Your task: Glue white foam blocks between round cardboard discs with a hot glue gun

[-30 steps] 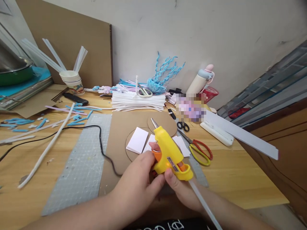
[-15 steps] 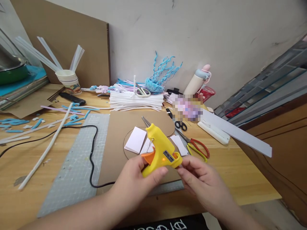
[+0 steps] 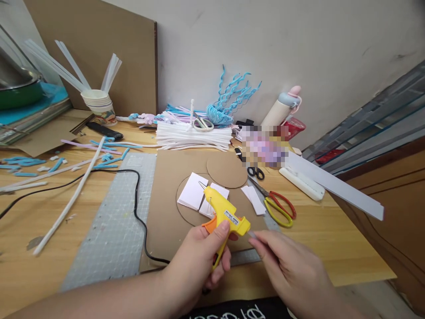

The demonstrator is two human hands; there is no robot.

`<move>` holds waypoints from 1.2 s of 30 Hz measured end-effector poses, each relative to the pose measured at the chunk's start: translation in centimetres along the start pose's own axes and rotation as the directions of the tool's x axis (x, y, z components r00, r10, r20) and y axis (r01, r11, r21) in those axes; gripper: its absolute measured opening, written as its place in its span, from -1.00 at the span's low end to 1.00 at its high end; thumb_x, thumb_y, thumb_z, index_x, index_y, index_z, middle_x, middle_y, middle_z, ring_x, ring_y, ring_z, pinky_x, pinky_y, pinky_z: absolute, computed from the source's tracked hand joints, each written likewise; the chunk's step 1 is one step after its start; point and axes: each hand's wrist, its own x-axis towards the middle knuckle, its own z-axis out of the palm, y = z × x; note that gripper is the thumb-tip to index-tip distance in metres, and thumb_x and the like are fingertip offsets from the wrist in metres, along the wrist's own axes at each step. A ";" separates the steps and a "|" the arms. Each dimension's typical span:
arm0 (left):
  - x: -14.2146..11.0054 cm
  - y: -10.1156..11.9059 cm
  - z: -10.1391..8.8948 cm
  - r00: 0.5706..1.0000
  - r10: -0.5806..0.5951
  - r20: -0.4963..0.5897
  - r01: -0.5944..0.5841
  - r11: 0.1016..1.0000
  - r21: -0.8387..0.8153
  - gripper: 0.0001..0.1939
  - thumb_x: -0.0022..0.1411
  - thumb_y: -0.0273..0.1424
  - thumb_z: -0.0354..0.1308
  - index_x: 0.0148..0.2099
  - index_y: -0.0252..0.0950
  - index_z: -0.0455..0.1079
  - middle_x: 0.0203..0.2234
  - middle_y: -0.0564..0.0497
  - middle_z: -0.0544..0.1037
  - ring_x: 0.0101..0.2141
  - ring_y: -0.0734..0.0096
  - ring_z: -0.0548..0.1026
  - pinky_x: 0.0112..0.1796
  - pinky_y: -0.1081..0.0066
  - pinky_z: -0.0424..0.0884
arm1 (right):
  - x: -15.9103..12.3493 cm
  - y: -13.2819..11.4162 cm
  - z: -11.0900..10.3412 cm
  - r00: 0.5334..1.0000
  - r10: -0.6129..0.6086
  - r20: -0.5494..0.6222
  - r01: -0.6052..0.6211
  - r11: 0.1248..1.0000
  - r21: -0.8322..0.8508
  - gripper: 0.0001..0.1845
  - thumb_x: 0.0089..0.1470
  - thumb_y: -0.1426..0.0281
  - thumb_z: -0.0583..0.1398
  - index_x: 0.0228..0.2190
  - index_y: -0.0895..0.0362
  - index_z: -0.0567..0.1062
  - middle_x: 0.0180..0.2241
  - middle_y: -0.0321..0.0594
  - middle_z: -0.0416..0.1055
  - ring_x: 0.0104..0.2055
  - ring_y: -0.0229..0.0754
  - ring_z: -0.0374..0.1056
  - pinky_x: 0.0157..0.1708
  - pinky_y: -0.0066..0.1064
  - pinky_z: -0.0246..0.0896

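My left hand point(image 3: 202, 261) is wrapped round the handle of a yellow hot glue gun point(image 3: 223, 212) with an orange trigger. Its metal nozzle points up-left over white paper pieces point(image 3: 193, 191) lying on a cardboard disc point(image 3: 189, 212). My right hand point(image 3: 292, 272) is closed in a pinch just behind the gun's rear opening, on the short end of a clear glue stick point(image 3: 252, 234) that sticks out there. The gun's black cord point(image 3: 139, 212) runs off to the left across the table.
Red-and-yellow scissors point(image 3: 277, 206) and small black scissors point(image 3: 255, 172) lie to the right. A second cardboard disc point(image 3: 226, 170), a bundle of white strips point(image 3: 194, 136), paper cups point(image 3: 98, 104), a grey cutting mat point(image 3: 113, 230) and a white ruler-like strip point(image 3: 335, 186) surround the work area.
The long glue stick that trailed from the gun's back has gone in almost fully. The gun has tipped lower over the paper, and my right hand has moved from under it to behind it.
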 end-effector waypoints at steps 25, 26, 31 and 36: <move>0.4 0.2 -0.1 0.997 -0.039 -0.067 0.035 0.998 -0.050 -0.52 0.39 -0.05 -0.20 -0.16 -0.35 0.32 -0.71 0.14 0.32 -0.80 0.65 0.06 -0.75 0.57 -0.06 | 0.8 1.1 0.4 0.997 -0.043 0.070 0.052 0.989 -0.140 -0.78 0.31 0.35 0.02 -0.33 0.10 0.42 -0.46 -0.27 0.44 -0.50 -0.25 0.36 -0.49 -0.40 0.15; 0.4 0.1 -0.2 0.997 -0.047 -0.056 0.042 0.995 -0.088 -0.52 0.38 -0.04 -0.18 -0.16 -0.35 0.33 -0.72 0.14 0.31 -0.80 0.65 0.06 -0.75 0.58 -0.05 | 0.9 1.0 0.4 0.996 -0.081 0.044 0.088 0.978 -0.189 -0.79 0.31 0.37 0.02 -0.30 0.11 0.43 -0.43 -0.24 0.46 -0.47 -0.23 0.39 -0.47 -0.39 0.15; 0.4 -0.1 -0.3 0.994 -0.106 0.002 0.103 0.961 -0.258 -0.51 0.34 0.03 -0.10 -0.21 -0.32 0.33 -0.72 0.19 0.27 -0.79 0.71 0.00 -0.73 0.61 -0.11 | 1.7 0.4 0.2 0.991 -0.133 -0.003 0.127 0.953 -0.276 -0.82 0.29 0.41 0.04 -0.24 0.15 0.44 -0.42 -0.19 0.48 -0.45 -0.19 0.41 -0.45 -0.35 0.10; 0.2 0.0 -0.3 0.995 -0.098 0.019 0.099 0.956 -0.277 -0.51 0.34 0.02 -0.11 -0.24 -0.31 0.33 -0.72 0.19 0.25 -0.79 0.71 -0.01 -0.73 0.61 -0.14 | 2.0 -0.1 0.0 0.990 -0.140 0.003 0.137 0.966 -0.221 -0.85 0.27 0.44 0.06 -0.30 0.14 0.42 -0.51 -0.26 0.41 -0.52 -0.24 0.35 -0.48 -0.37 0.09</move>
